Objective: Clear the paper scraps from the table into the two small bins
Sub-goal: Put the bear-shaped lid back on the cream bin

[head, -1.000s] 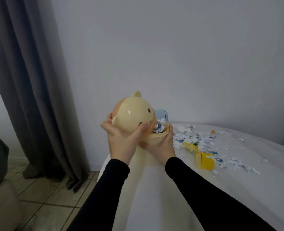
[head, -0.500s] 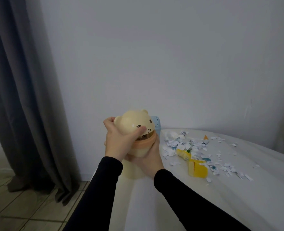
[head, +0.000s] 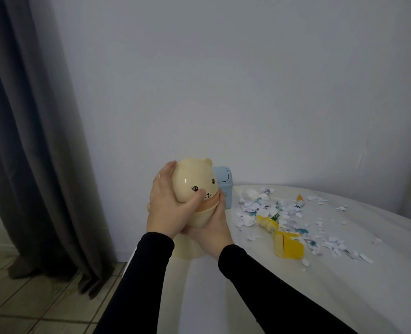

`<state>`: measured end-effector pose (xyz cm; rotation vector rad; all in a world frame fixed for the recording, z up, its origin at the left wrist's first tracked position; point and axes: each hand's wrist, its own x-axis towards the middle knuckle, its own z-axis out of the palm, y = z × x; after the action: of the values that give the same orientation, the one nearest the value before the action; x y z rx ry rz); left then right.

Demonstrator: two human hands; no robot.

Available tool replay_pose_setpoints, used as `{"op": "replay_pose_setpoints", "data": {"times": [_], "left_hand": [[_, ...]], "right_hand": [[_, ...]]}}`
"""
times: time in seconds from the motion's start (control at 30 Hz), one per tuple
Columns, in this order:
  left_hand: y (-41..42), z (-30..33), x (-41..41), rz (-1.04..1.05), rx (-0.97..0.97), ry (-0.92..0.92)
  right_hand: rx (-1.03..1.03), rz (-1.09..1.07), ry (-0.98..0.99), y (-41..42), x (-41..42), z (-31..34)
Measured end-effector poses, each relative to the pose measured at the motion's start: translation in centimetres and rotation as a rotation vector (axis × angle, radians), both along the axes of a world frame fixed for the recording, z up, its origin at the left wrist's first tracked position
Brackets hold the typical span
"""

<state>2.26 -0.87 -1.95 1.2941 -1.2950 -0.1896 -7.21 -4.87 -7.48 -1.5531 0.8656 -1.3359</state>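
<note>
Two hands: both wrapped on bear bin (head: 196, 189) — left hand (head: 169, 206) presses the lid, right hand (head: 212, 229) cups the base to steady it.
Blue bin (head: 225, 183): just behind.
Scraps (head: 288, 213): strewn on table (head: 296, 297) — uncleared.

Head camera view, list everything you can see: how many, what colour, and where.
Bear bin: one, cream, lid on, held in both hands over the table's left end.
Blue bin: one, pale blue, behind the bear bin.
Scraps: many, mostly white, scattered mid-table.
Yellow wrapper: one, among the scraps.
Table: one, white.
Curtain: one, grey, left.
Wall: pale grey, behind.
Floor: tiled, lower left.
Left hand: on the lid.
Right hand: under the base.
</note>
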Motion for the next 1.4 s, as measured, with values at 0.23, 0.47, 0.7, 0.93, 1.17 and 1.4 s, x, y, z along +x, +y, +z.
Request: {"op": "replay_pose_setpoints", "data": {"times": [0.23, 0.47, 0.7, 0.93, 1.17, 1.4], "left_hand": [[0.2, 0.1, -0.1, 0.016, 0.004, -0.026], [0.0, 0.6, -0.1, 0.044, 0.042, -0.025], [0.0, 0.7, 0.7, -0.011, 0.066, -0.036], [-0.2, 0.0, 0.8, -0.017, 0.102, -0.01], [-0.5, -0.5, 0.5, 0.15, 0.172, -0.149], [-0.2, -0.3, 0.7, 0.206, 0.249, -0.301]], "right_hand": [[-0.075, 0.06, -0.058, 0.0, -0.3, 0.1], [-0.051, 0.007, -0.027, -0.2, -0.2, 0.1], [-0.025, -0.061, 0.024, -0.2, 0.0, 0.0], [0.008, -0.081, 0.074, -0.5, 0.6, 0.1], [0.047, -0.111, 0.141, -1.7, 1.7, 0.2], [0.053, -0.048, 0.242, -0.4, -0.4, 0.7]]}}
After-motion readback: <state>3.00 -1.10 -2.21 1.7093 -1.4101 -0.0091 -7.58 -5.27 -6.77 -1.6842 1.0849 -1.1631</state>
